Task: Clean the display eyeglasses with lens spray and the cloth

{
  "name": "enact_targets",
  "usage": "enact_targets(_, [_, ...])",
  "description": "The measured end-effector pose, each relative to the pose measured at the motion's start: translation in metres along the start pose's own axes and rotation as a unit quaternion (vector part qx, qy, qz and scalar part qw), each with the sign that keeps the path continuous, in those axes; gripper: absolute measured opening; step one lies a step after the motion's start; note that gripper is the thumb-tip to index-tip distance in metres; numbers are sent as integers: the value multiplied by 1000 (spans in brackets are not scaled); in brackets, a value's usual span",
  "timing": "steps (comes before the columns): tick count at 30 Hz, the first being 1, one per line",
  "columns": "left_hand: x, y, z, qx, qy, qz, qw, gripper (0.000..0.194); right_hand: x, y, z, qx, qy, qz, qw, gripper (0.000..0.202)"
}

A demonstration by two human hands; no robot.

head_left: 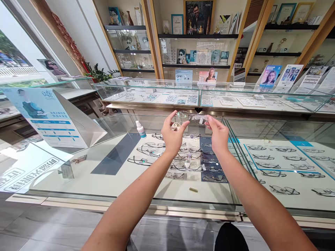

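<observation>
A pair of thin-rimmed eyeglasses (201,119) is held up above the glass counter, between my two hands. My left hand (172,135) pinches the left lens side with thumb and fingers. A small pale bundle (176,126) shows in that palm; I cannot make out what it is. With fingertips closed, my right hand (218,131) grips the right end of the frame. A whitish tag or sticker hangs at the right lens. Left of my hands, a white spray bottle (140,129) with a blue label stands on the counter.
Under the glass counter (159,202) lie rows of eyeglasses (187,164) and a dark grey strip (117,153). A tented sign (56,118) stands at left. More frames fill the right case (285,164). Behind runs another glass display case (157,97), backed by shelves.
</observation>
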State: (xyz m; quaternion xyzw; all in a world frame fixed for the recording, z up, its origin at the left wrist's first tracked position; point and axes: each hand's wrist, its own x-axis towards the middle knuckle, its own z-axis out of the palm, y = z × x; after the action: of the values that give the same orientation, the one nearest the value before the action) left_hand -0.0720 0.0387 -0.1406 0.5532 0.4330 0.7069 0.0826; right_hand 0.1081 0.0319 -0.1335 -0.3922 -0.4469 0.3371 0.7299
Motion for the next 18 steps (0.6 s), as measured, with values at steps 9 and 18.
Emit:
enact_targets(9, [-2,-1,3,-4,-13,2,1000,62,-3,-6,0,49,-78,38,995,49])
enact_targets(18, [1,-5,3,-4,-22,26,999,59,3,-2,-3,46,-118,57,990,58])
